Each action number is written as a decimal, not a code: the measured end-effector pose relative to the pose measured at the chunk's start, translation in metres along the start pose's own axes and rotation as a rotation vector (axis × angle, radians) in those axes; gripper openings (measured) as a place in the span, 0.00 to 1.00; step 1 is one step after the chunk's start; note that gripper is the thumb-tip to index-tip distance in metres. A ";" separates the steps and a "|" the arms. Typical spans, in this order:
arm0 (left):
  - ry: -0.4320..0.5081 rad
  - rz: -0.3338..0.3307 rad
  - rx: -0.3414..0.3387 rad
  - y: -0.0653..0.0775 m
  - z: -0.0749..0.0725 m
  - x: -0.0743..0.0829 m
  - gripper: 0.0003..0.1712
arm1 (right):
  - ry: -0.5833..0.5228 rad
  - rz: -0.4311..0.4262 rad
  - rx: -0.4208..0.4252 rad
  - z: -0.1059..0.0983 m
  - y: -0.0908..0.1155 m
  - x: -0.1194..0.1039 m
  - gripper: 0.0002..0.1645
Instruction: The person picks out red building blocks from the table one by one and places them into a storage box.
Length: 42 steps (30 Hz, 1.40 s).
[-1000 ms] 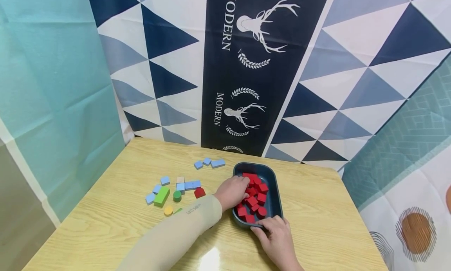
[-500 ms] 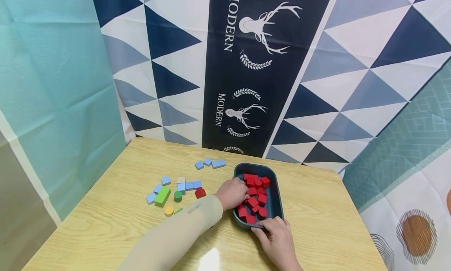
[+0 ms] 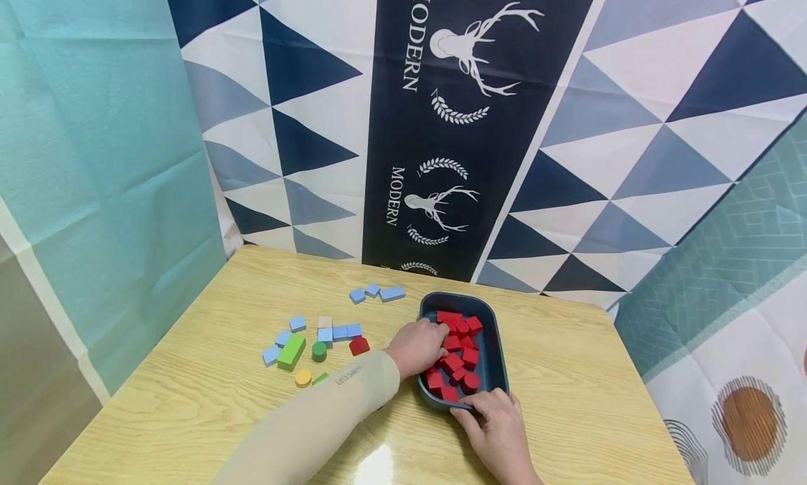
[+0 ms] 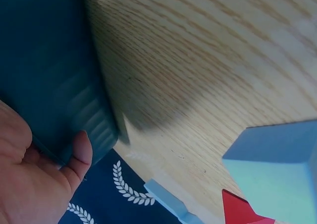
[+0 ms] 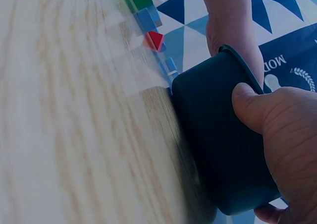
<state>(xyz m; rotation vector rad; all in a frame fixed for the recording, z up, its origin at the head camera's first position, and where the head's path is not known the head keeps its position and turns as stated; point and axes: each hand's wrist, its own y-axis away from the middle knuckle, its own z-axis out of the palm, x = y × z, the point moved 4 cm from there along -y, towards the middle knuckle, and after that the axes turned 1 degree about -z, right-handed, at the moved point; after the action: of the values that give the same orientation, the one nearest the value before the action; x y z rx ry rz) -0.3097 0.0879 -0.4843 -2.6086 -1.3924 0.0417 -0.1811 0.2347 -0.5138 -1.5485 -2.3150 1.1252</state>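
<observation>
A dark blue-green rectangular box [image 3: 494,359] with rounded corners stands on the wooden table, holding several red blocks [image 3: 451,362] of mixed shapes. My left hand [image 3: 416,346] grips its left rim; the fingers reach over to the inside, among the blocks, partly hidden. In the left wrist view the left thumb [image 4: 81,149] lies against the outer wall. At the near right corner, my right hand [image 3: 498,425] holds the rim. The right wrist view has the right thumb [image 5: 247,105] pressed on the outside of the box, with most fingers hidden.
Left of the box lie several light blue blocks [image 3: 340,332], a red block [image 3: 359,345], a green block [image 3: 291,352], a green cylinder [image 3: 319,352] and a yellow disc [image 3: 303,378]. More blue blocks [image 3: 392,294] lie behind. A patterned cloth [image 3: 315,120] hangs beyond the table.
A few red blocks towards the back of the box have shifted slightly. Both hands and the box stay almost in place; the head view has moved a little.
</observation>
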 end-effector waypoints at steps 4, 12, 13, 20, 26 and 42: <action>0.009 0.000 0.003 0.000 -0.001 0.000 0.16 | -0.001 0.003 -0.003 -0.001 -0.001 0.000 0.14; 0.002 0.011 0.001 0.000 0.000 0.000 0.14 | -0.004 0.011 -0.011 -0.002 -0.002 -0.001 0.14; -0.006 0.017 0.009 0.000 0.000 0.000 0.13 | -0.003 0.012 -0.011 -0.003 -0.002 -0.001 0.14; -0.163 0.092 0.177 0.005 -0.005 0.001 0.13 | 0.001 0.014 -0.008 -0.004 -0.001 0.000 0.14; -0.140 0.100 0.231 0.018 -0.015 -0.007 0.11 | -0.010 0.017 -0.008 -0.004 -0.001 -0.001 0.14; 0.354 -0.275 0.077 0.084 -0.056 -0.137 0.06 | -0.045 0.003 0.002 -0.003 0.000 0.001 0.14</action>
<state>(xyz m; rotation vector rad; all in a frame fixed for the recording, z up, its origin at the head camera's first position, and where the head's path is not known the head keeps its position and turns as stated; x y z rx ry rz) -0.3111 -0.0788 -0.4521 -2.2023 -1.5588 -0.3764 -0.1801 0.2367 -0.5116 -1.5417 -2.3395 1.1744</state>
